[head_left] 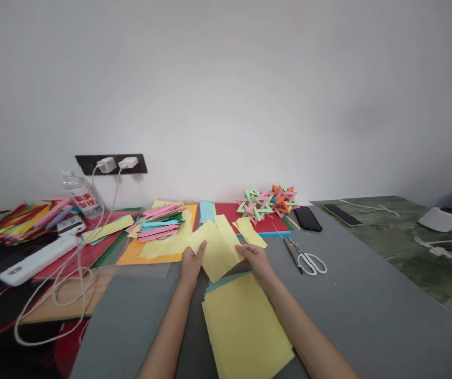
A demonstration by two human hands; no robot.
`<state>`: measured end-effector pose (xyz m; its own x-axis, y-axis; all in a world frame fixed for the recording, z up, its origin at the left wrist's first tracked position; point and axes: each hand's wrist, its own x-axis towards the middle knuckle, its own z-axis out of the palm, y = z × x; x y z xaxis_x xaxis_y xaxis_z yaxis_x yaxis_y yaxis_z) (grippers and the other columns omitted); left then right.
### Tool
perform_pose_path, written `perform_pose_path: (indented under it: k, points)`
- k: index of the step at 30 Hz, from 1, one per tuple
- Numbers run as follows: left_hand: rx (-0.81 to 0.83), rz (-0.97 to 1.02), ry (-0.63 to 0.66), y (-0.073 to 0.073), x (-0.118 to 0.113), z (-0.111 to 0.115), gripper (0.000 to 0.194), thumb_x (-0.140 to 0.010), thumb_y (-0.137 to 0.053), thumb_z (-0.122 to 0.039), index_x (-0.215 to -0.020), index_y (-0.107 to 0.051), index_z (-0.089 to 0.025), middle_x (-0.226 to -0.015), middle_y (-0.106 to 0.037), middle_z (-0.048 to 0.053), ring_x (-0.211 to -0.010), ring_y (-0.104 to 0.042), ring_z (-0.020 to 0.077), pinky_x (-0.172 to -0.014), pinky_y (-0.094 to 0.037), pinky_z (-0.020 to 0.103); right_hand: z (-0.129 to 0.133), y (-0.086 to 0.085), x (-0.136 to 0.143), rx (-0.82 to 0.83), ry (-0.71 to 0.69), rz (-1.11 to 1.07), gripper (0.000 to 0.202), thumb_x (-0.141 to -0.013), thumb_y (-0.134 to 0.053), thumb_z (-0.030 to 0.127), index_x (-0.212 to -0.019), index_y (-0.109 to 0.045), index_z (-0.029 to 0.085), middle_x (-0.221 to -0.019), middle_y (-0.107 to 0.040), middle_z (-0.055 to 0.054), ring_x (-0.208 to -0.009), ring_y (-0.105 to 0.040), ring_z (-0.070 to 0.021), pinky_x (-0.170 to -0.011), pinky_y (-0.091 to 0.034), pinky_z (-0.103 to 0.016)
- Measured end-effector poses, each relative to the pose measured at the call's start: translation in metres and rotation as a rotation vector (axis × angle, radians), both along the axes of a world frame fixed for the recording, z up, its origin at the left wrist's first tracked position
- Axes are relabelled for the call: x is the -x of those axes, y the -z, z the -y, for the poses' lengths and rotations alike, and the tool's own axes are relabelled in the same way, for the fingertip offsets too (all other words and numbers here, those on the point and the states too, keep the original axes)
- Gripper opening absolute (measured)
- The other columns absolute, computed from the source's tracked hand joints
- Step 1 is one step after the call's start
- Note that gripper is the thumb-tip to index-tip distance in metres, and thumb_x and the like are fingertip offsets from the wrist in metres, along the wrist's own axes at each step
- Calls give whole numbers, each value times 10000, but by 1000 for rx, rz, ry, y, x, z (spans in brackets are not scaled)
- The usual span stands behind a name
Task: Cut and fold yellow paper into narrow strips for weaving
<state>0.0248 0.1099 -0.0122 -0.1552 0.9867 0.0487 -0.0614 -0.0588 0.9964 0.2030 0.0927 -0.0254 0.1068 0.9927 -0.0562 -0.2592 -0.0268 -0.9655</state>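
Observation:
Two yellow paper pieces (214,249) overlap in the air above the grey table. My left hand (191,265) pinches the left one at its lower left edge, thumb on top. At the right edge my right hand (256,259) is closed on the other piece. Below them, between my forearms, lies a stack of large yellow sheets (247,326) with blue paper showing at its far edge. A smaller yellow strip (250,232) rests just beyond my right hand.
White-handled scissors (308,260) and a thin tool (292,255) lie right of my hands, near a black phone (308,218). Folded paper stars (255,204) sit by the wall. Paper strips (160,222), a bottle (83,197) and a power strip (38,259) are left.

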Motion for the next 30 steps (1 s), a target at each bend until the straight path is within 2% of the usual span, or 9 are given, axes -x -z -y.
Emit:
perform_pose_path:
  k: [2, 4, 7, 10, 17, 22, 26, 30]
  points:
    - [-6, 6, 33, -1, 0, 0, 430, -622, -644, -413, -912, -631, -96, -905, -677, 119, -854, -618, 247, -648, -507, 287, -1, 2, 1, -17, 25, -29, 355, -538, -689, 460, -670, -634, 135, -585, -614, -20, -524, -552, -151, -517, -456, -275]
    - [-12, -25, 75, -1, -1, 1, 449, -584, -685, -380, -932, -619, -104, -974, -654, 129, -882, -611, 241, -678, -507, 284, -4, 6, 1, -52, 122, -49, 322, -551, -688, 441, -640, -623, 138, -566, -605, -11, -514, -539, -134, -519, -444, -257]
    - [-22, -60, 123, -1, -1, 2, 488, -538, -725, -339, -955, -603, -117, -1019, -636, 129, -902, -604, 237, -701, -507, 286, -7, 10, 0, -66, 221, -61, 324, -557, -679, 450, -637, -621, 141, -537, -595, -3, -496, -532, -130, -509, -431, -248]
    - [0, -37, 168, 1, 1, 2, 471, -557, -707, -358, -943, -610, -106, -1026, -630, 137, -900, -606, 246, -701, -509, 301, -8, 11, -1, -43, 269, -66, 359, -543, -674, 473, -676, -632, 142, -513, -587, 2, -472, -530, -138, -486, -424, -253]
    - [17, 32, 158, 4, 2, 0, 437, -565, -699, -353, -911, -627, -95, -1008, -638, 131, -888, -611, 252, -706, -510, 319, -7, 9, -2, -39, 346, -50, 367, -547, -672, 472, -689, -631, 136, -493, -577, 9, -455, -518, -129, -466, -419, -244]
    - [-9, 16, 89, 7, 2, -2, 379, -568, -703, -339, -862, -645, -108, -980, -651, 126, -883, -613, 251, -723, -501, 324, -11, 8, -18, -73, 434, -32, 414, -554, -653, 501, -734, -632, 128, -600, -636, -26, -537, -575, -160, -505, -438, -250]
    - [-26, 14, 103, 8, 3, -2, 419, -572, -699, -350, -906, -638, -104, -959, -658, 133, -857, -619, 256, -705, -501, 336, -14, 11, -29, -43, 374, 83, 432, -556, -651, 495, -762, -633, 115, -473, -594, -9, -424, -549, -159, -447, -406, -252]
    - [-23, -3, 149, 5, 1, -1, 422, -600, -665, -395, -898, -642, -97, -859, -686, 122, -763, -635, 244, -647, -500, 320, -16, 16, -31, -21, 298, 222, 578, -620, -579, 528, -966, -599, 66, -415, -579, -27, -387, -542, -186, -428, -399, -273]
